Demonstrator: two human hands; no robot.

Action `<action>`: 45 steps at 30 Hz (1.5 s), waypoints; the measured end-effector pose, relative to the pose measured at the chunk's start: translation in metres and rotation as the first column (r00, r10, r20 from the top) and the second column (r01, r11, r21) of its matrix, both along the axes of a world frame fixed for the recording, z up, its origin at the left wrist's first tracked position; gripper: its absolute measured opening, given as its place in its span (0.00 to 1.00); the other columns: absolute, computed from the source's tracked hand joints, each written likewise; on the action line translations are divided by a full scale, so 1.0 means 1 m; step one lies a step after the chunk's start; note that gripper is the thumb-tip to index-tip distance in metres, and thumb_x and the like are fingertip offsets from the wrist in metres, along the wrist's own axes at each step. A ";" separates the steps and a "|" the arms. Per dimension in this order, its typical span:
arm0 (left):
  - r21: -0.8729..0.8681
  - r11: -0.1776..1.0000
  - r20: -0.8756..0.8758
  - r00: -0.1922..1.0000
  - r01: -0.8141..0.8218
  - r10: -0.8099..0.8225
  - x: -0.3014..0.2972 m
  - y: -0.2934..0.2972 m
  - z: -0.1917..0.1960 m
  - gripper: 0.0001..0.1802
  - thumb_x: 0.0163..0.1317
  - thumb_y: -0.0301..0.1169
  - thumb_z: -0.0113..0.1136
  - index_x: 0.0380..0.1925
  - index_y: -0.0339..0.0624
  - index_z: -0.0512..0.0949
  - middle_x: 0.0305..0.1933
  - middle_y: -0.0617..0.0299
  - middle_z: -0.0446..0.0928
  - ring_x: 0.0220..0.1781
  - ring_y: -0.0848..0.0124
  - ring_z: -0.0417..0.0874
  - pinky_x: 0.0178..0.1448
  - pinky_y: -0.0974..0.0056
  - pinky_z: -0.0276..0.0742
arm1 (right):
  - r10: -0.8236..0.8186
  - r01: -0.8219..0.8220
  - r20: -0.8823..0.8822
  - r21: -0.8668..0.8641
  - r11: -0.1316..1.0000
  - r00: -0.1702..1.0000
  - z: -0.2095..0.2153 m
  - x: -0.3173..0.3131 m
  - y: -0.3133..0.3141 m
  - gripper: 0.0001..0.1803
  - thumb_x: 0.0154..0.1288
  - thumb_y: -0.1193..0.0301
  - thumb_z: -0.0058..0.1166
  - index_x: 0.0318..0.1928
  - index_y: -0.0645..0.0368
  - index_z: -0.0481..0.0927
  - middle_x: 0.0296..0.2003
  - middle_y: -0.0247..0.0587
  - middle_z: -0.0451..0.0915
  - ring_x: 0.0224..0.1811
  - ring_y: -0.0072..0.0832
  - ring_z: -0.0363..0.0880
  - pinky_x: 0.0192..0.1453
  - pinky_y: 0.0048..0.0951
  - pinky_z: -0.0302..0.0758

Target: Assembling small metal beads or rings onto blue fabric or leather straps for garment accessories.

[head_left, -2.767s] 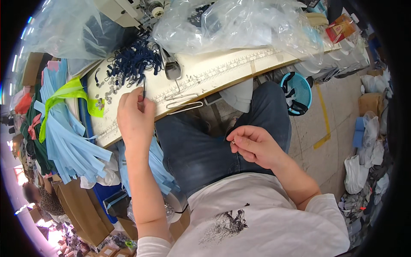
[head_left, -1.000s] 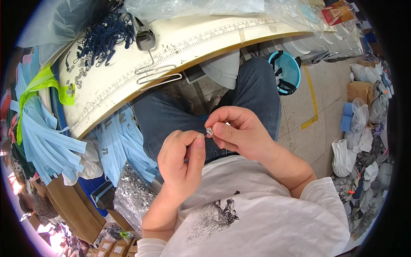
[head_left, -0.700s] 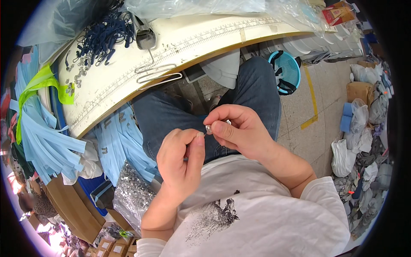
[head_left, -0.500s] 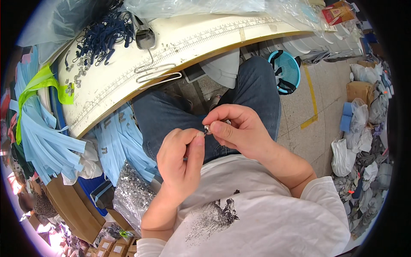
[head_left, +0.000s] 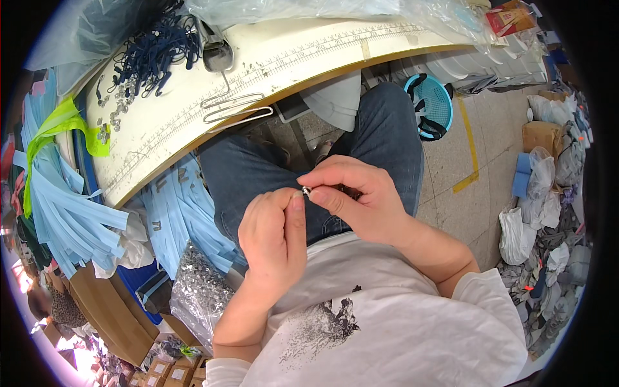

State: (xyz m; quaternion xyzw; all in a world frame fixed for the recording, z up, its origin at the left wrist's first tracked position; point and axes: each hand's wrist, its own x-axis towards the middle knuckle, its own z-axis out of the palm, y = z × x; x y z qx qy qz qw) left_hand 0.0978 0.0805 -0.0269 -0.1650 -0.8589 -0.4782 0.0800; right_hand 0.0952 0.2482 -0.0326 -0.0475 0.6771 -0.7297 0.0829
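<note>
Above my lap, both hands meet at a small shiny metal fitting (head_left: 306, 191); its exact kind is too small to tell. My right hand (head_left: 361, 197) pinches it between thumb and forefinger. A dark piece (head_left: 349, 191), perhaps cord, shows behind the right thumb. My left hand (head_left: 274, 229) is closed in a pinch against the fitting's other side; what lies between its fingertips is hidden. On the white table, a heap of navy cord loops (head_left: 151, 55) lies at the far left, with loose silver metal fittings (head_left: 116, 109) beside it.
Bent wire hooks (head_left: 238, 111) stick out over the table edge (head_left: 309, 80), next to a metal scoop (head_left: 218, 57). Light-blue strips (head_left: 71, 200) hang at left. Below them sits a clear bag of metal pieces (head_left: 196, 290). A turquoise basket (head_left: 433, 106) stands on the floor.
My right fingertips and the metal fitting have shifted slightly left. The right fingers have straightened over the thumb, and the dark piece behind it now shows more. The left hand has turned slightly.
</note>
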 end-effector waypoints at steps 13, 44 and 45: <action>-0.013 1.000 -0.027 1.000 0.011 -0.011 0.003 -0.001 -0.005 0.02 0.61 0.20 0.56 0.33 0.35 0.73 0.27 0.52 0.74 0.25 0.55 0.73 0.30 0.58 0.67 | 0.041 -0.026 -0.142 0.107 0.994 0.989 -0.001 -0.007 0.003 0.09 0.63 0.78 0.60 0.44 0.62 0.83 0.37 0.36 0.80 0.36 0.20 0.77 0.38 0.19 0.73; 0.435 0.899 0.210 0.976 -0.042 -0.056 0.004 -0.011 -0.016 0.17 0.46 0.14 0.68 0.35 0.36 0.74 0.32 0.59 0.78 0.26 0.79 0.75 0.29 0.76 0.71 | 0.042 0.017 0.196 -0.288 0.957 0.980 0.001 0.002 0.002 0.06 0.66 0.80 0.55 0.42 0.60 0.76 0.35 0.26 0.74 0.33 0.10 0.69 0.33 0.14 0.67; 0.423 0.905 0.276 0.958 -0.051 -0.074 0.004 -0.012 -0.014 0.16 0.47 0.14 0.68 0.36 0.35 0.75 0.31 0.60 0.78 0.26 0.80 0.74 0.28 0.76 0.70 | 0.042 0.017 0.197 -0.288 0.957 0.980 -0.002 0.002 0.005 0.06 0.66 0.80 0.55 0.42 0.60 0.76 0.35 0.26 0.74 0.33 0.10 0.69 0.33 0.14 0.67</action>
